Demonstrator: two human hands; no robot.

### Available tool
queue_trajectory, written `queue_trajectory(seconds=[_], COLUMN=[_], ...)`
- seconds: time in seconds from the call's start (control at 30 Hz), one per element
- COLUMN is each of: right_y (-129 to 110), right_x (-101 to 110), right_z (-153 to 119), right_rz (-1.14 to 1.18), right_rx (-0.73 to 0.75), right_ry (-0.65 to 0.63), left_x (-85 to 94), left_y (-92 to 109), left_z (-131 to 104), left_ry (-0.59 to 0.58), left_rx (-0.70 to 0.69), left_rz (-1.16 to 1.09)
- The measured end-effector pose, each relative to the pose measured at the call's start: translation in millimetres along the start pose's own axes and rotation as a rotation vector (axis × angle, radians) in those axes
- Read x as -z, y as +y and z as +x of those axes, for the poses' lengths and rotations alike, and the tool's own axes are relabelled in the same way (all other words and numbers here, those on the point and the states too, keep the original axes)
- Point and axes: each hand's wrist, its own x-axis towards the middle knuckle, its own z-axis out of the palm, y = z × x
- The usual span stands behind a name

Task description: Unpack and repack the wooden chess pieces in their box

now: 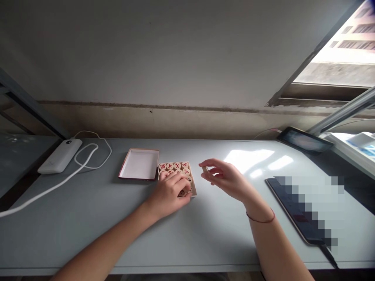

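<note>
Right hand: pinching a small piece, right of the box.
Left hand: on the box, cannot tell if gripping.
Lid: just left of the box.

Worktop: white power bank nine o'clock, white cable looped beside it; phone three o'clock, tilted; tablet four o'clock, partly pixelated. Window two o'clock.

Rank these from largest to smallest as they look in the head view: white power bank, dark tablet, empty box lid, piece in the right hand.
1. Dark tablet, though pixelation hides part of it
2. Empty box lid
3. White power bank
4. Piece in the right hand
</note>
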Motion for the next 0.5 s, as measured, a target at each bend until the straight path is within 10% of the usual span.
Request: queue_trajectory(seconds=[0.5], right_y=[0.0], right_x=[-3.8], right_z=[-4.9], right_rz=[-0.169], right_rx=[0.162], right_ry=[-0.161], left_x=[-3.7], left_y=[-2.9], left_z=[-1.2], left_ry=[-0.07], left_rx=[-0.108], left_rz=[0.191])
